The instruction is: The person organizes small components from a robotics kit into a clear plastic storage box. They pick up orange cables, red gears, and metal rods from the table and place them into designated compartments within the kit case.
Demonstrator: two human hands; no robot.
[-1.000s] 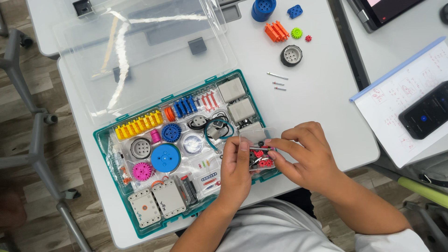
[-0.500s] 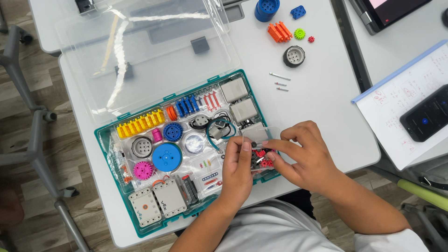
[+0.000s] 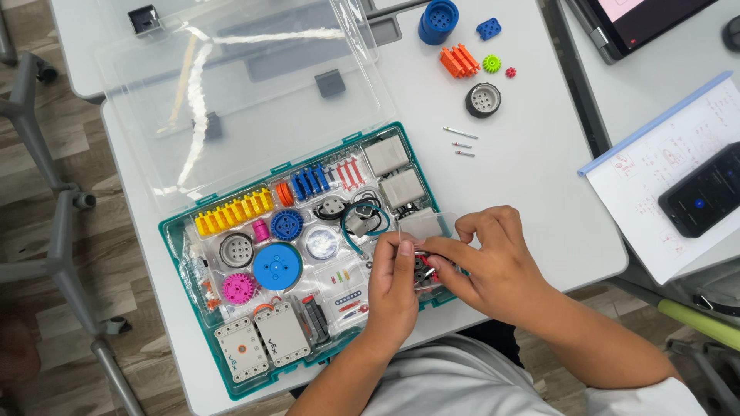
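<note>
Both hands worked at the near right corner of the green parts tray, which sat open on the white table w/ its clear lid flipped back toward the far edge. Left hand was curled, thumb and fingers pinched on a small clear bag of red and black bits. Right hand gripped the same bag from the other side, fingertips meeting the left's; bag contents too small to tell exactly.

In the tray: yellow pieces along the far left edge, blue pieces and red pins next to them, grey blocks at the far right corner. Big blue wheel sat mid-tray, pink gear just left of it, two white square units at the near left corner.

On the table beyond the tray, near the far edge: blue cylinder, orange stack, small green gear, grey wheel, plus three thin pins between wheel and tray. At the right edge lay a sheet of paper w/ a black phone on it.
</note>
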